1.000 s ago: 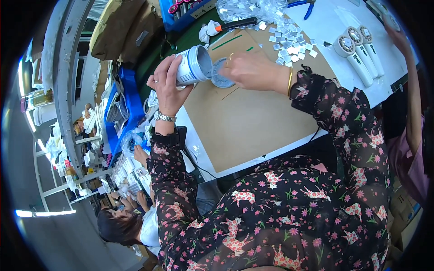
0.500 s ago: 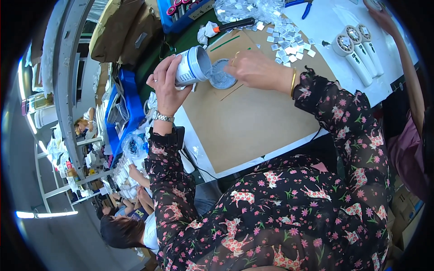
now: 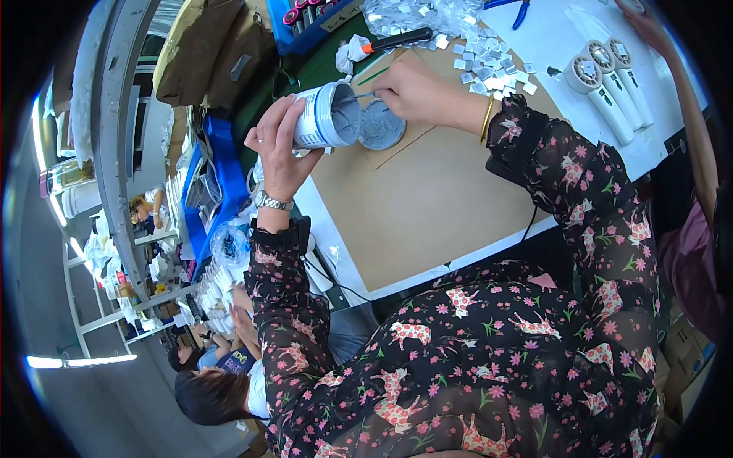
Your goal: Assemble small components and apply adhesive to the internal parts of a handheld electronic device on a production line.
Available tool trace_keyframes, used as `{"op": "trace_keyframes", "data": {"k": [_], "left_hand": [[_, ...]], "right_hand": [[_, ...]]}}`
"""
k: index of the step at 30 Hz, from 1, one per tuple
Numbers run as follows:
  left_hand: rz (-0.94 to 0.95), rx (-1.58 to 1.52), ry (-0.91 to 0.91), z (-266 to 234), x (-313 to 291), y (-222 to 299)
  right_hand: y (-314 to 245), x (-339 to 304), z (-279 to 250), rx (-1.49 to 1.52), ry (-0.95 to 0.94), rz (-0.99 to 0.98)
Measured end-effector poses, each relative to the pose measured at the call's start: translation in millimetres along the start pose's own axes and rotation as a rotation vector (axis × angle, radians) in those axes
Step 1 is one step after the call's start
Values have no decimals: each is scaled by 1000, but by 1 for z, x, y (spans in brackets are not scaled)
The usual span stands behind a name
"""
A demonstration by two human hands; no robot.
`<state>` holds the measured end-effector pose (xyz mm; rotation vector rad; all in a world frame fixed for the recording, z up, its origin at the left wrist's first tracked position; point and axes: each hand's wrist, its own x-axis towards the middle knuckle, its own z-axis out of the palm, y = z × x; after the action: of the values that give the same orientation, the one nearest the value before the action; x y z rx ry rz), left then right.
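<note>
My left hand (image 3: 281, 137) is wrapped round a white plastic jar (image 3: 311, 120), tilted with its mouth to the right. Grey paste (image 3: 345, 118) coats the inside of the jar. Pinched in my right hand (image 3: 412, 90) is a thin stick-like tool (image 3: 366, 95), whose far end reaches into the jar's mouth. Just below the right fingers lies a round lid (image 3: 383, 128) smeared with the same grey paste. It rests on a brown cardboard sheet (image 3: 397, 206) on the table.
Small silvery square pieces (image 3: 489, 65) are scattered beyond my right hand, near a clear plastic bag (image 3: 420, 15). An orange-and-black tool (image 3: 398, 40) lies behind the lid. White handheld devices (image 3: 607, 91) lie at right, near another person's arm (image 3: 679, 84). A blue bin (image 3: 305, 27) stands behind.
My right hand has moved up and away from the lid, bringing the stick-like tool into the jar's mouth. The jar's opening has turned more toward me, and the lid is less covered.
</note>
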<state>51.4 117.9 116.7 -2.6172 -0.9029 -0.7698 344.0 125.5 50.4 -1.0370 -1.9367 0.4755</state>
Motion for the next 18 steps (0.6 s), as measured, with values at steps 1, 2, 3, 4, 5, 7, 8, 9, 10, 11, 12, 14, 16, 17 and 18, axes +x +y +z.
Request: {"op": "trace_keyframes", "data": {"k": [1, 2, 3, 4, 5, 7, 8, 9, 10, 11, 12, 14, 16, 17, 18], "left_hand": [[5, -2, 10, -1, -1, 0], [5, -1, 10, -2, -1, 0], [13, 11, 18, -2, -2, -1], [22, 23, 25, -2, -2, -1], [30, 35, 33, -2, -3, -2], [35, 41, 32, -2, -3, -1], [39, 47, 31, -1, -4, -1], [43, 53, 30, -1, -4, -1], [43, 53, 31, 0, -4, -1], [48, 57, 31, 0, -3, -2], [53, 61, 31, 1, -3, -2], [59, 65, 33, 1, -3, -2], [54, 80, 22, 1, -2, -1], [52, 88, 17, 1, -1, -1], [51, 88, 17, 1, -1, -1]], "right_hand": [[0, 1, 0, 2, -1, -2], [0, 1, 0, 1, -69, 41], [1, 1, -1, 0, -137, 84], [1, 1, -1, -1, -205, 127], [3, -1, -1, -1, -205, 127], [5, -5, 1, 151, -239, 225], [6, -6, 3, 228, -256, 274], [8, -7, 4, 228, -255, 274], [6, -8, 4, 284, -253, 315], [5, -8, 4, 341, -251, 356], [4, -8, 3, 398, -248, 397], [2, -10, 2, 441, -267, 457], [-6, -11, -1, 530, -305, 577], [-8, -13, -1, 529, -305, 577], [-10, -15, -1, 557, -313, 583]]}}
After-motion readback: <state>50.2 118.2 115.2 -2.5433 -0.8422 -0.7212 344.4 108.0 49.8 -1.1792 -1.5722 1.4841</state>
